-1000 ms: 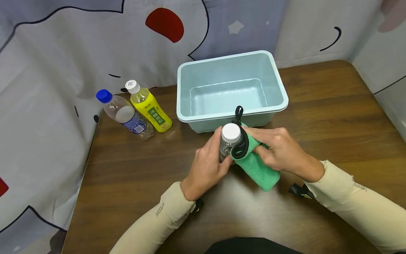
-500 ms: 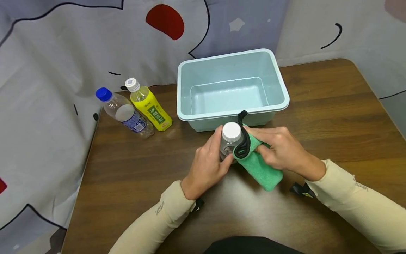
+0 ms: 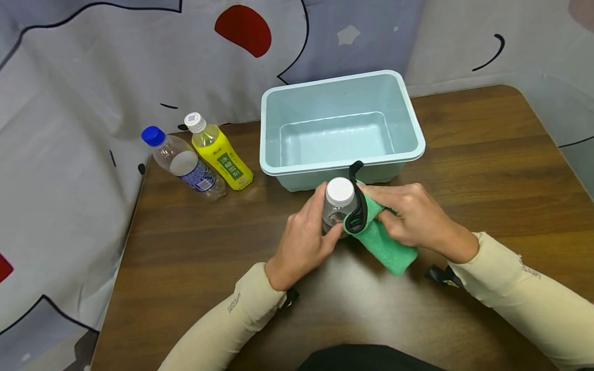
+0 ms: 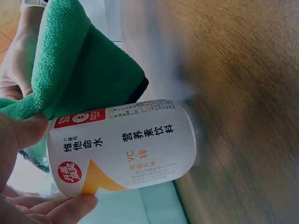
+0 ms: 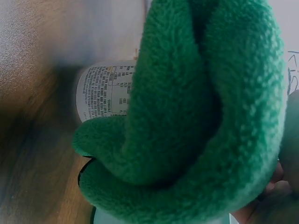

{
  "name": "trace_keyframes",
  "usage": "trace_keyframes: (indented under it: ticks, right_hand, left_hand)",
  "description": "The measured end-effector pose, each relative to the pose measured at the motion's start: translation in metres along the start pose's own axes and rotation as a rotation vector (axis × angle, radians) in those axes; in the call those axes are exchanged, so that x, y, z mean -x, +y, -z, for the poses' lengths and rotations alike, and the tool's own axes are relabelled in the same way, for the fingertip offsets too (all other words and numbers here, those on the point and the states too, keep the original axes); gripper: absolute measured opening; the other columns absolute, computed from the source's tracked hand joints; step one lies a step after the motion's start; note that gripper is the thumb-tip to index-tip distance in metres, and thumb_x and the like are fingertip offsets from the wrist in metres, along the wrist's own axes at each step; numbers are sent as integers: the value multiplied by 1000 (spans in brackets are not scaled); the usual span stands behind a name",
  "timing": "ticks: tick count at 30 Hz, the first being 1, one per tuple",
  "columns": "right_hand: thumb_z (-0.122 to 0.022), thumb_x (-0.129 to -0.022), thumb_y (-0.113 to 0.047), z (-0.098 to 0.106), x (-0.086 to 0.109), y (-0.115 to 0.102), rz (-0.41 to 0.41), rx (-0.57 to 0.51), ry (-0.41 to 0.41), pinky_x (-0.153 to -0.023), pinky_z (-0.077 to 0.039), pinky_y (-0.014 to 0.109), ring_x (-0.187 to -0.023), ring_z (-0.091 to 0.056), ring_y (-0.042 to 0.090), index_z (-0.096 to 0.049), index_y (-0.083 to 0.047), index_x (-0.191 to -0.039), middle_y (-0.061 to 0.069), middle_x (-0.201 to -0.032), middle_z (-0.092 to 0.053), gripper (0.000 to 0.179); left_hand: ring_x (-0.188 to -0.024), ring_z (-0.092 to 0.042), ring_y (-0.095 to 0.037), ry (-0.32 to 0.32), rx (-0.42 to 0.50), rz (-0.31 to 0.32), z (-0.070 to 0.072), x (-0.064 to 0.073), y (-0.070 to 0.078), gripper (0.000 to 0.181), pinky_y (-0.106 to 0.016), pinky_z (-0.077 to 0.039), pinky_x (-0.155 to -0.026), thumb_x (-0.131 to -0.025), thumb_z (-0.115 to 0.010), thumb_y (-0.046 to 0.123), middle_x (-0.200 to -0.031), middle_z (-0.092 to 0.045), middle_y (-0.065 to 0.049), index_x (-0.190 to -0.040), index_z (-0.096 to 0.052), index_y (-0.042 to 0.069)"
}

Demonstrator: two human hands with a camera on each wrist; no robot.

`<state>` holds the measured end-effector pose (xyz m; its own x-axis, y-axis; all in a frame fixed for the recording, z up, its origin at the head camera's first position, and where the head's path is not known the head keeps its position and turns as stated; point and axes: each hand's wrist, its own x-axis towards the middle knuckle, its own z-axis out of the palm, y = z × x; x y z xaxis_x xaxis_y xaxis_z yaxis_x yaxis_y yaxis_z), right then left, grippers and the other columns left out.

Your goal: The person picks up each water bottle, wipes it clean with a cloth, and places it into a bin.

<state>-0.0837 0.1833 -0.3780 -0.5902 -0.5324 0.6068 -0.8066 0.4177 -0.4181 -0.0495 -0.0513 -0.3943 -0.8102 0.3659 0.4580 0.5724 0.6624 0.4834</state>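
A clear drink bottle point(image 3: 340, 193) with a white cap stands upright on the table in front of the bin. My left hand point(image 3: 301, 239) grips it between thumb and fingers from the left. In the left wrist view the bottle's white label point(image 4: 124, 144) faces the camera. My right hand point(image 3: 415, 219) pinches a folded green towel point(image 3: 387, 248) with a black edge and a black loop. That towel lies against the bottle's right side near the neck, its lower end hanging toward me. In the right wrist view the fluffy towel point(image 5: 173, 144) hides much of the bottle.
A pale blue plastic bin point(image 3: 287, 170) sits just behind the bottle. Two more bottles stand at the back left: one with a blue cap point(image 3: 185, 167), one with a yellow label point(image 3: 223, 159). A printed curtain point(image 3: 93, 77) borders the wooden table point(image 3: 185, 288).
The towel has slid slightly to the right along the bottle's side, and its black loop has tipped over to the right. My left hand keeps its grip on the bottle.
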Motion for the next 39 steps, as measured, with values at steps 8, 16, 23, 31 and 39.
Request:
trace_keyframes:
  ticks: [8,16,23,31,39]
  right_hand:
    - [-61,-71,17,0,3,1,-14,58,-34,-58,-58,34,-81,-74,14,-71,1,-129,15,-116,-78,61]
    - [-58,-71,19,-1,4,1,-25,63,-60,-60,-60,36,-85,-76,18,-71,1,-129,15,-116,-79,63]
    - [-56,-71,18,-1,5,3,-32,70,-75,-60,-61,37,-82,-75,17,-72,0,-128,14,-114,-79,62]
    - [-54,-71,17,-3,9,6,-32,101,-113,-60,-61,39,-81,-76,18,-73,-2,-127,13,-112,-80,63]
    - [-56,-70,18,-10,14,7,14,148,-136,-65,-64,44,-88,-79,31,-72,7,-123,21,-113,-78,57]
  left_hand:
    - [-113,-73,-35,-13,10,8,0,0,0,76,-47,-64,-90,-86,-83,12,-133,-66,-26,-147,-42,-8]
    - [-112,-74,-34,-11,13,5,0,0,1,75,-46,-64,-89,-87,-83,14,-132,-67,-25,-146,-42,-7]
    - [-114,-73,-33,-10,13,6,-1,-1,1,75,-46,-63,-91,-89,-83,17,-134,-66,-24,-147,-42,-7]
    - [-118,-71,-34,-17,16,8,-1,-1,0,76,-45,-62,-95,-93,-81,24,-137,-64,-26,-147,-40,-10]
    - [-112,-74,-30,-12,30,0,-2,-1,0,76,-43,-64,-90,-93,-80,30,-128,-67,-22,-147,-40,-6]
